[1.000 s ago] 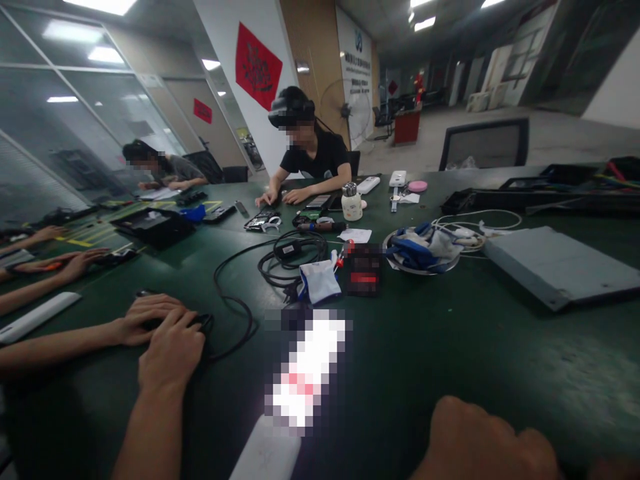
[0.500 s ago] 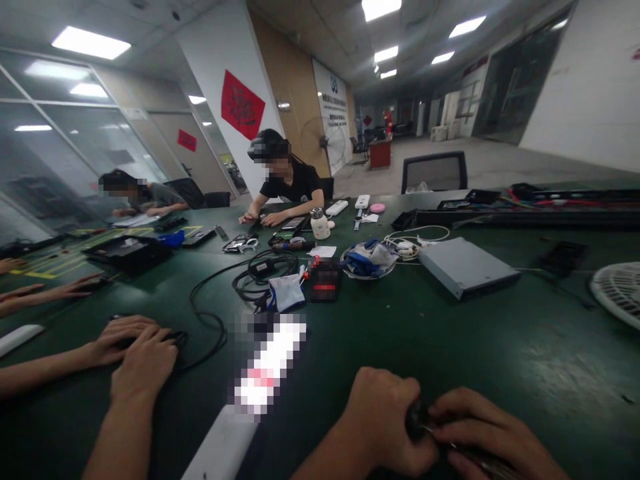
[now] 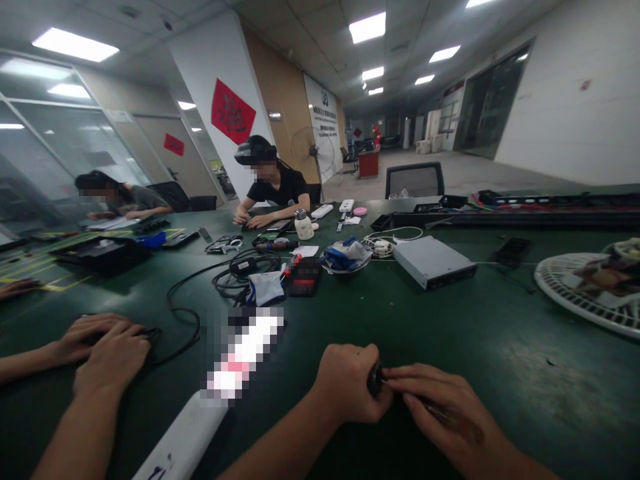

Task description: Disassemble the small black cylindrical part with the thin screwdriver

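- The right hand [image 3: 443, 393] grips a slim tool with a smooth, brownish, seemingly translucent handle [image 3: 463, 423], pointing its narrow end leftward.
- The left hand [image 3: 345, 377] is curled tightly round a small dark piece [image 3: 374, 380] with a rounded, slightly glossy face, held just above or against the table [image 3: 400, 320]; which of the two cannot be told.
- The step in hand looks like working the tool's end at that face; whether they truly touch is too small to tell. The next move seems to call for a firm left hold and the tool kept in line, since a rounded piece could turn or slip.
- To the left lies a long, smooth white casing [image 3: 175, 440], its far part pixelated.
- Beyond it, a co-worker's hands [image 3: 107, 347] close over something dark.
- Farther right sits a round, ribbed white grille [image 3: 555, 290] bearing coppery parts.
- Past the hands come a soft white-and-blue pouch [image 3: 266, 289], looped black cable [image 3: 185, 310], a flat grey box [image 3: 433, 260] with crisp edges, and crumpled blue-and-white cloth [image 3: 345, 253].
- Farther still stands a squat cream bottle [image 3: 303, 227], near a person [image 3: 280, 190] in black.
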Demonstrator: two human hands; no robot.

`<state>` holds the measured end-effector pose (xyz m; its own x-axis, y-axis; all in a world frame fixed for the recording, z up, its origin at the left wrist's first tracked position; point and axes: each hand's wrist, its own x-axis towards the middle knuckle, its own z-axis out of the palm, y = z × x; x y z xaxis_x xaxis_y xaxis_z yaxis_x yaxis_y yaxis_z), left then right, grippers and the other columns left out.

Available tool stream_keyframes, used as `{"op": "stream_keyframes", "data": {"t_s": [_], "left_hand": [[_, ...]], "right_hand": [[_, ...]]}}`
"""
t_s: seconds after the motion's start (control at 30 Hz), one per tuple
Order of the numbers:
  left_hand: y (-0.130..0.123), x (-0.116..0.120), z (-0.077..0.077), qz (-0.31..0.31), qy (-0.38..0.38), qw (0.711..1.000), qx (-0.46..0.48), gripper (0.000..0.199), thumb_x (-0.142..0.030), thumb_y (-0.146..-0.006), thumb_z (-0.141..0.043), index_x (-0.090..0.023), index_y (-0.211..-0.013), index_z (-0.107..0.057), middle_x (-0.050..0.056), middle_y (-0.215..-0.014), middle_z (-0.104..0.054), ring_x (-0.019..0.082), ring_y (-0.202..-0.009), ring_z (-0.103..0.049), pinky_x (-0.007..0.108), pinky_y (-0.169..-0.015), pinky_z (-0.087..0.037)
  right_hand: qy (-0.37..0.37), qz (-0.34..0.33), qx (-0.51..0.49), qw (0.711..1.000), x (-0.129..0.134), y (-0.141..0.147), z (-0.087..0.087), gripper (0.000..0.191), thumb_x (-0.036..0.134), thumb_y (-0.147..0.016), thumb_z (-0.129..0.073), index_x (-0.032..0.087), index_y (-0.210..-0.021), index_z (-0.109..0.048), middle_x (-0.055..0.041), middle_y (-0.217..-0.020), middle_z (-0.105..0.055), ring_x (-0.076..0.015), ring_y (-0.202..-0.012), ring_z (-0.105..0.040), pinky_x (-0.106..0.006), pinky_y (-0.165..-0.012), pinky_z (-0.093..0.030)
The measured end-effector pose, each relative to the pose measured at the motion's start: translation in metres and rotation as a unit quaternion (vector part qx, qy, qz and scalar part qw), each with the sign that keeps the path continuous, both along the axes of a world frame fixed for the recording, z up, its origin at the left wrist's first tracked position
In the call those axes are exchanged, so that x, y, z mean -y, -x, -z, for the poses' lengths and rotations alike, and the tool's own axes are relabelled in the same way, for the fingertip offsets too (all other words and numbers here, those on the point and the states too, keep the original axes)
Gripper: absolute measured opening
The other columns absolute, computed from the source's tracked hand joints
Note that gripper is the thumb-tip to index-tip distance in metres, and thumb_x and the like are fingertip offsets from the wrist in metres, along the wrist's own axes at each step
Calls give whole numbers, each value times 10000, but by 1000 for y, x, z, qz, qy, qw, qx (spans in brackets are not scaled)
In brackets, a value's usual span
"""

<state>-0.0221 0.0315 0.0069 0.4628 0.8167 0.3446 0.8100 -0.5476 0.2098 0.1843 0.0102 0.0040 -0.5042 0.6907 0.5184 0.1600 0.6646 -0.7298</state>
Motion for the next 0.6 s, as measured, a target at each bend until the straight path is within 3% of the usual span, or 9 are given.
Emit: {"op": "stream_keyframes", "data": {"t_s": [0.17, 0.37, 0.6], "left_hand": [[-4, -1, 3, -36, -25, 999, -10, 205, -398, -790, -532, -224, -691, -487, 24, -600, -649, 214, -531, -634, 295, -463, -351], [-5, -4, 6, -55, -14, 998, 3, 241, -364, -864, -510, -219, -672, -497, 6, -584, -656, 177, -497, -616, 282, -458, -330], [-6, -8, 5, -59, 22, 997, -32, 251, -379, -897, -497, -214, -716, -551, 7, -622, -674, 186, -540, -643, 266, -466, -326]], "right_hand": [[-30, 0, -6, 1000, -2, 2, 2, 423, 120, -925, -606, 304, -1305, -632, -65, -1134, -738, -209, -1013, -704, -344, -850, -616], [-9, -16, -31, 999, -6, 5, 1, 453, 63, -909, -556, 311, -1277, -648, -50, -1074, -756, -199, -932, -721, -322, -769, -623], [-14, 71, 37, 997, -5, 1, 3, 336, 151, -918, -592, 300, -1199, -701, -35, -1009, -775, -176, -853, -755, -240, -722, -635]]}}
